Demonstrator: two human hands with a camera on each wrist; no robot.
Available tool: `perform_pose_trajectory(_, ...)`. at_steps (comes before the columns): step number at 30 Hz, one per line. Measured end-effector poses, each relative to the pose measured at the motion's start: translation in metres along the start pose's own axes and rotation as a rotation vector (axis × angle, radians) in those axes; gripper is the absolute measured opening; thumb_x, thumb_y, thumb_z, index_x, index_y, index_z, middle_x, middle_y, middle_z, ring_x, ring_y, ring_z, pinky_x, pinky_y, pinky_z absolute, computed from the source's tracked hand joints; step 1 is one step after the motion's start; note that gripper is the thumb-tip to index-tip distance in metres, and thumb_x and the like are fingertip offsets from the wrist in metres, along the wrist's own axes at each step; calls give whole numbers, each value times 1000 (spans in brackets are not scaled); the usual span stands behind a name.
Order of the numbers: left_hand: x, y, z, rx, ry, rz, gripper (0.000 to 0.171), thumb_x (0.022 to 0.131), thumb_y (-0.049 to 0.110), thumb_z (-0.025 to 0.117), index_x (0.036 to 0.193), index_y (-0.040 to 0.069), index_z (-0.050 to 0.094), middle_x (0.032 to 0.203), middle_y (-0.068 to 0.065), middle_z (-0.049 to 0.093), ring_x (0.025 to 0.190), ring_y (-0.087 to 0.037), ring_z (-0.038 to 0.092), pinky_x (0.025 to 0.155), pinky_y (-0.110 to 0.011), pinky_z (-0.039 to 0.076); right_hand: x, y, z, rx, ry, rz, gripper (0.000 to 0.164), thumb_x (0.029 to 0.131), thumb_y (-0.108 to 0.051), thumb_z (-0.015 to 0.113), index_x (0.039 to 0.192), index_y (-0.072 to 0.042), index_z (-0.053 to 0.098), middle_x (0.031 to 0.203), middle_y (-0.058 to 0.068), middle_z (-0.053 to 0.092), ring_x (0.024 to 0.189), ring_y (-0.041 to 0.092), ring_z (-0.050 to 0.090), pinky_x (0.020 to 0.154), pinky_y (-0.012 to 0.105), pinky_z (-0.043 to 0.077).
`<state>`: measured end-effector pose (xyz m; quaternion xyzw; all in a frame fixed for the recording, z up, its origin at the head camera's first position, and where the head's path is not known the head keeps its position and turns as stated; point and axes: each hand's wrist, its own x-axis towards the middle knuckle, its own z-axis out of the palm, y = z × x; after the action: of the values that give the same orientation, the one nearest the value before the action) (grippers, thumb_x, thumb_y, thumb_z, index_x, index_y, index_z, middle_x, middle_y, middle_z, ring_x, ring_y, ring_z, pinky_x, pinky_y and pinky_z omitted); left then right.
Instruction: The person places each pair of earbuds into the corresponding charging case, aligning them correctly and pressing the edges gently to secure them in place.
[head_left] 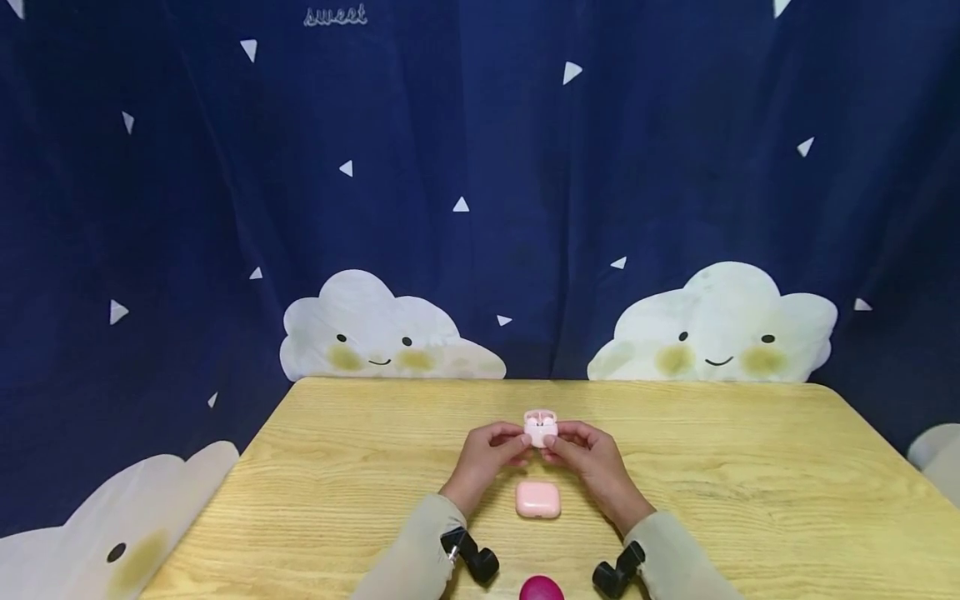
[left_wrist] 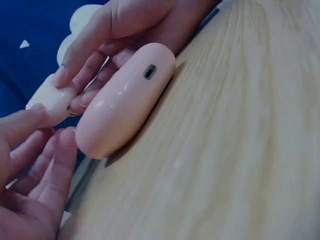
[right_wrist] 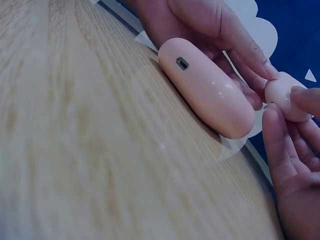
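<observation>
Both hands hold a small pale pink earbud case (head_left: 540, 432) above the far half of the table, its lid raised and earbuds visible inside. My left hand (head_left: 482, 460) pinches its left side with the thumb in front. On the opposite side, my right hand (head_left: 596, 468) grips it likewise, thumb on the front. A second, pink case (head_left: 537, 500) lies closed on the wood between the forearms, nearer me. That pink case (left_wrist: 125, 102) shows a charging port in the left wrist view. It partly hides the far hand in both wrist views.
The wooden table (head_left: 337, 500) reaches back to a dark blue curtain (head_left: 517, 167) printed with clouds and triangles. A round magenta object (head_left: 542, 588) sits at the near edge, partly cut off by the frame. Black wrist cameras (head_left: 480, 562) are strapped over the sleeves.
</observation>
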<state>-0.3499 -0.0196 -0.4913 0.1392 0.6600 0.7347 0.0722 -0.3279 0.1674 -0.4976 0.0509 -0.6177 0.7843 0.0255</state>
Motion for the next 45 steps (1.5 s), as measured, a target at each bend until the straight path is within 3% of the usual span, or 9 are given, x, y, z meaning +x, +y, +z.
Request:
perform_pose_trajectory(10, 0, -2, -3, -65, -20, -1, 29, 88, 12, 71, 110, -6, 65, 92, -15, 70, 83, -20, 70, 77, -34, 57, -1, 0, 2, -47, -10, 5, 36, 85, -5, 72, 113, 13, 58, 96, 16, 68, 82, 24, 70, 78, 36, 56)
perform_pose_trajectory(18, 1, -7, -3, -120, 15, 7, 30, 88, 7, 69, 110, -11, 62, 92, -14, 70, 79, -17, 69, 78, -33, 56, -2, -2, 0, -34, 19, 11, 43, 86, -5, 71, 123, 11, 56, 109, 16, 66, 93, 19, 67, 84, 36, 54)
perform_pose_trajectory(32, 0, -6, -2, -86, 27, -9, 28, 87, 9, 71, 108, -8, 62, 89, -9, 67, 80, -21, 68, 77, -35, 57, -2, -4, -1, -43, 6, 21, 49, 88, -7, 69, 133, 1, 51, 113, 13, 63, 94, 17, 65, 80, 34, 56)
perform_pose_trajectory(40, 1, -7, -2, -121, 20, 5, 45, 87, 5, 70, 127, -4, 51, 91, -10, 68, 81, -18, 68, 77, -38, 57, -2, -3, -1, -58, -10, 18, 48, 88, -5, 69, 133, 2, 52, 114, 16, 61, 94, 17, 64, 80, 34, 56)
perform_pose_trajectory(45, -1, -5, -2, -102, 8, 8, 41, 89, 8, 69, 127, 0, 56, 92, -10, 67, 83, -20, 68, 75, -37, 57, -2, -3, -1, -64, -8, 26, 46, 89, -4, 67, 132, 2, 53, 114, 16, 60, 93, 17, 63, 79, 33, 56)
